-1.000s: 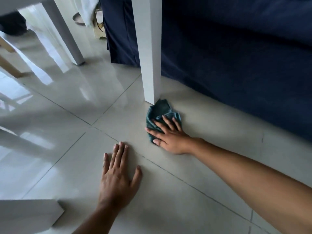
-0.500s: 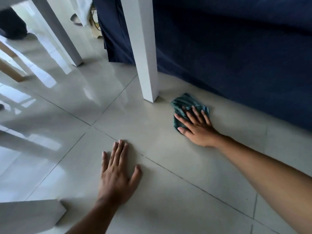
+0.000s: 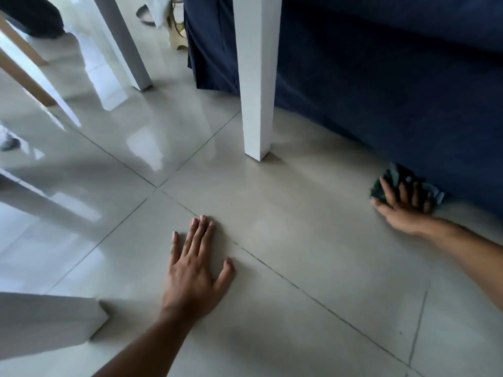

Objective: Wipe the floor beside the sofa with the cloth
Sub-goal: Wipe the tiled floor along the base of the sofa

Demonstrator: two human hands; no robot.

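A crumpled teal cloth lies on the pale tiled floor right at the bottom edge of the dark blue sofa. My right hand presses flat on the cloth with fingers spread, covering most of it. My left hand rests palm down on the floor at centre, fingers apart, holding nothing.
A white table leg stands on the floor left of the cloth, a second white leg further back. Another white leg lies at the lower left. Wooden chair legs are at the far left.
My right hand has slid the cloth to the right, from the foot of the white table leg to the sofa's bottom edge. My left hand has stayed in place.
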